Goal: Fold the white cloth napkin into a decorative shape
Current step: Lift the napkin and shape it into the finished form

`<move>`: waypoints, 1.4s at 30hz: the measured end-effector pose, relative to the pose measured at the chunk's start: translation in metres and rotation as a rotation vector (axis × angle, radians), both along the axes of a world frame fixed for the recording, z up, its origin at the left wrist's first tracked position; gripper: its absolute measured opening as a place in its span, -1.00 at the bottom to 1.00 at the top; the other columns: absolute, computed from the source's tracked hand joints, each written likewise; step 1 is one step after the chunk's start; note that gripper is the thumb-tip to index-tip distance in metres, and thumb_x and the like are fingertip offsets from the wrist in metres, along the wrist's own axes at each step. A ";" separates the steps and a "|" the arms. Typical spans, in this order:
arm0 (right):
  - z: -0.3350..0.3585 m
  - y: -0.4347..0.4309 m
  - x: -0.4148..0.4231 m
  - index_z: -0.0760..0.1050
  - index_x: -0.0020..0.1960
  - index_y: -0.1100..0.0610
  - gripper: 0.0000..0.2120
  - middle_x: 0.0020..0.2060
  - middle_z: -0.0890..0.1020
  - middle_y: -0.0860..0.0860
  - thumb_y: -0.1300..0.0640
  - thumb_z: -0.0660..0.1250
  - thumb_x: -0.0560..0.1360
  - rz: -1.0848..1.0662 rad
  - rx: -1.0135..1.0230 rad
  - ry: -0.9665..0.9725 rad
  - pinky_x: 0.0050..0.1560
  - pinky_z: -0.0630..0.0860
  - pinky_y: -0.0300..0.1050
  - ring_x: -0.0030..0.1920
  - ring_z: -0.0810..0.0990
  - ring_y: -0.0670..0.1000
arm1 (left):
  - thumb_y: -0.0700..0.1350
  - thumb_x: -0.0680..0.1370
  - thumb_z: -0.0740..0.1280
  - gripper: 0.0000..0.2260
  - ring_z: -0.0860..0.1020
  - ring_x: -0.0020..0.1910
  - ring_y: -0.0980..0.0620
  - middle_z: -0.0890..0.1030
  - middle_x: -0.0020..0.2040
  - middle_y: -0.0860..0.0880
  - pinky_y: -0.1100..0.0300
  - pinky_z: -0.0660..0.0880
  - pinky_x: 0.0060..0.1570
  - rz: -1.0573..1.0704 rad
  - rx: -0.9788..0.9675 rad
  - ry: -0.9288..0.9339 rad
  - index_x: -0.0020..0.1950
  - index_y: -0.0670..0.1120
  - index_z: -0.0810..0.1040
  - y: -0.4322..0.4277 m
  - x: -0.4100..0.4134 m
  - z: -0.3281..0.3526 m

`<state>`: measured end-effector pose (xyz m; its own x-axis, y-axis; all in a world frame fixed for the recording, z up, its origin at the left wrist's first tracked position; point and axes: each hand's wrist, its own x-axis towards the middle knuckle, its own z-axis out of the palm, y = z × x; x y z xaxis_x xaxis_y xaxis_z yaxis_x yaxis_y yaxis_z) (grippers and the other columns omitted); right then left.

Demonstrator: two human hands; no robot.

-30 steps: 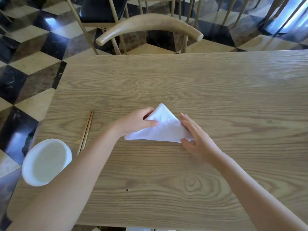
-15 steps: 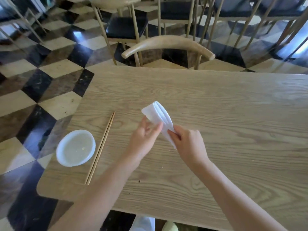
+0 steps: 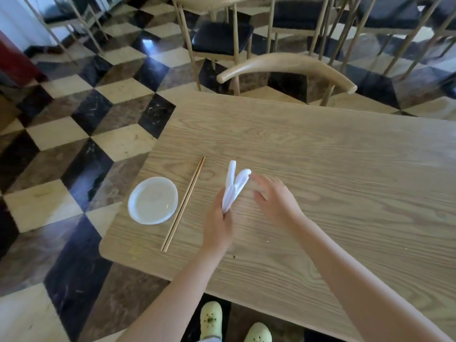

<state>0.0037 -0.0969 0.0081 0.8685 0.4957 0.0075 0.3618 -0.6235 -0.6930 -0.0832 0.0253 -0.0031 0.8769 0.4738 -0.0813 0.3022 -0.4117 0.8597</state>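
Wooden table (image 3: 345, 183) bears a bowl (image 3: 152, 200) and chopsticks (image 3: 183, 203); above it the left hand (image 3: 218, 225) pinches the base of the white cloth napkin (image 3: 234, 187), held upright with two points fanned. The right hand (image 3: 276, 198), fingers loose and grasping nothing, hovers beside the right-hand point, apparently touching; shaping seems under way, and the next move likely calls for spreading the points.

Wood table (image 3: 333, 174) — bowl (image 3: 152, 200), chopsticks (image 3: 183, 204) on L side.

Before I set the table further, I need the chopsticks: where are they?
In the head view, the chopsticks lie on the table's left part, between the white bowl and the left hand holding the napkin.
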 end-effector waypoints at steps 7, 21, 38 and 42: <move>-0.026 0.037 0.025 0.41 0.23 0.09 -0.58 0.16 0.52 0.00 0.32 0.28 0.40 0.183 -0.217 0.000 0.17 0.33 -0.03 0.20 0.36 0.10 | -0.27 0.48 0.30 -0.72 0.40 0.08 -0.04 0.40 0.04 -0.04 0.15 0.39 0.09 -0.034 0.179 0.035 0.17 -0.23 0.39 0.008 -0.022 -0.033; -0.021 0.005 0.057 0.48 -0.04 0.07 -0.85 0.01 0.51 -0.09 0.03 0.27 0.44 0.495 -0.572 -0.077 0.19 0.29 -0.04 0.15 0.42 0.02 | -0.17 0.43 0.45 -0.74 0.45 -0.23 0.06 0.39 -0.11 0.07 0.39 0.38 -0.35 0.003 0.290 0.002 0.05 -0.17 0.49 0.020 -0.061 -0.048; -0.022 -0.014 0.071 0.47 -0.06 -0.01 -0.92 -0.11 0.47 -0.10 0.11 0.25 0.45 0.388 -0.756 0.047 0.17 0.23 -0.05 0.15 0.38 0.05 | -0.24 0.38 0.48 -0.88 0.49 -0.24 0.04 0.56 -0.26 0.01 0.24 0.40 -0.13 0.025 0.448 0.013 -0.16 -0.11 0.58 0.016 -0.070 -0.048; -0.010 -0.003 0.085 0.50 -0.06 0.02 -0.76 0.01 0.60 0.00 0.27 0.14 0.45 0.255 -0.834 0.170 0.00 0.34 -0.12 0.08 0.50 0.09 | -0.23 0.39 0.47 -0.89 0.49 -0.25 0.03 0.57 -0.27 0.01 0.22 0.42 -0.16 0.037 0.425 0.021 -0.16 -0.11 0.58 0.015 -0.070 -0.045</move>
<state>0.0892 -0.0998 -0.0023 0.6877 0.4604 -0.5613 0.4922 -0.8640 -0.1057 -0.1531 0.0400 -0.0482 0.8591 0.4999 0.1099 0.3391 -0.7167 0.6094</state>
